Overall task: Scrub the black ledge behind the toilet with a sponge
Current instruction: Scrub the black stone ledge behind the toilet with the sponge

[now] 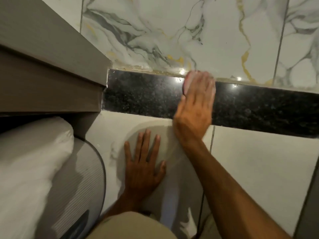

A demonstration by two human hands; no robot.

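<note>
The black speckled ledge [146,95] runs across the middle of the view, from a grey cabinet on the left to the right edge, below the marbled wall tiles. My right hand [196,104] lies flat on the ledge with its fingers pressing a pale pinkish sponge [187,81] against the back of the ledge, near the wall joint. Most of the sponge is hidden under my fingers. My left hand [144,163] rests flat with fingers spread on the white tiled face below the ledge, holding nothing.
A grey cabinet [51,75] juts out at the left and meets the ledge's left end. Below it lie a white bundle [31,161] and a ribbed grey round lid [81,178]. Marbled tiles [172,31] rise behind the ledge.
</note>
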